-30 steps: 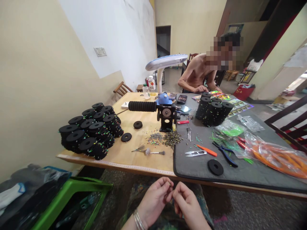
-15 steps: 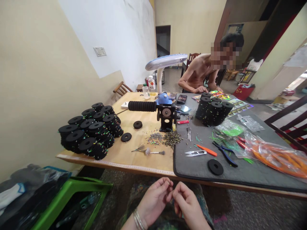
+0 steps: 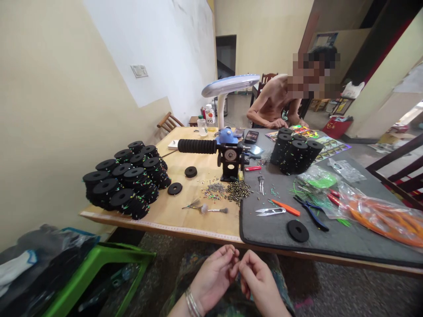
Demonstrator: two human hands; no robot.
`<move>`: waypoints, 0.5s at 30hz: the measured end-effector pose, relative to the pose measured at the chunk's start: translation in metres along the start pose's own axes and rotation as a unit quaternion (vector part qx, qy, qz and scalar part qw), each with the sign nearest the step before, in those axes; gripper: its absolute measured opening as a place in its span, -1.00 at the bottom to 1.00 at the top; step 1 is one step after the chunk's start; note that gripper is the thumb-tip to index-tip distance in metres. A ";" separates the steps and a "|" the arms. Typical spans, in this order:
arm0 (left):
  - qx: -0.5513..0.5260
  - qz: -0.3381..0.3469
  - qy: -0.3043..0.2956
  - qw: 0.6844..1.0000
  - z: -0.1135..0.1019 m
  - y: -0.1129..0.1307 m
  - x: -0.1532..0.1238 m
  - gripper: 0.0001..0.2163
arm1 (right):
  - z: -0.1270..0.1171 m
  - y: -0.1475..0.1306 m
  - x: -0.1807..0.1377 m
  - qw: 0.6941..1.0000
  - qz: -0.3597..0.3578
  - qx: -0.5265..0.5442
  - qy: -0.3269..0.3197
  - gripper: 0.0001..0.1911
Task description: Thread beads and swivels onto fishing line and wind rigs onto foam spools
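My left hand [image 3: 216, 275] and my right hand [image 3: 259, 277] are side by side over my lap, just below the table's front edge. Thumb and fingertips of each are pinched together, and the fingertips almost meet. Whatever sits between them is too small to name. On the table beyond lie a pair of thread snips [image 3: 271, 211], a black foam ring [image 3: 298, 230], an orange-handled tool [image 3: 285, 207] and blue-handled pliers [image 3: 312, 213]. Left of these are thin feathery-tipped pieces [image 3: 205, 208], a heap of small dark-and-gold beads [image 3: 238, 192] and grey beads [image 3: 216, 187].
Stacked black foam spools [image 3: 122, 198] fill the table's left side; more spools [image 3: 297, 152] stand at right. A winding machine [image 3: 230, 160] and a lamp [image 3: 225, 134] occupy the middle. Plastic bags [image 3: 380, 215] lie at right. Another person [image 3: 274, 103] sits opposite. A green stool [image 3: 99, 264] stands lower left.
My hands hold nearly the same pinched pose over my lap. The whole view has shifted very slightly; the things on the table stay where they were.
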State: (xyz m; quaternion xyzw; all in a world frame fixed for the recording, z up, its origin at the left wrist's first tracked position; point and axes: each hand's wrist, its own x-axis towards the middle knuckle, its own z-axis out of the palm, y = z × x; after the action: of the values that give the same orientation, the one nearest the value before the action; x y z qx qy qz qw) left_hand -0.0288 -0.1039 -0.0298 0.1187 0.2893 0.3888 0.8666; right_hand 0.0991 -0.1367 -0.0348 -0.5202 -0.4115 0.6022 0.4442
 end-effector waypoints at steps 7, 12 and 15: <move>0.008 0.008 -0.004 1.000 0.001 0.000 0.000 -0.90 | 0.000 -0.004 -0.002 1.000 0.002 -0.009 0.007 -0.60; 0.008 0.011 0.003 1.000 0.002 0.000 -0.001 -0.89 | 0.000 -0.002 -0.001 1.000 0.000 -0.001 0.004 -0.60; 0.013 0.009 0.004 1.000 0.002 0.000 -0.001 -0.89 | 0.000 -0.002 -0.001 1.000 0.003 -0.004 0.005 -0.61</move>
State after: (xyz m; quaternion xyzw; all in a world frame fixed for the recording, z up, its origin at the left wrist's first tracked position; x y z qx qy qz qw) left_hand -0.0278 -0.1044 -0.0280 0.1311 0.2970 0.3933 0.8602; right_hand 0.0990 -0.1370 -0.0322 -0.5261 -0.4106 0.5993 0.4422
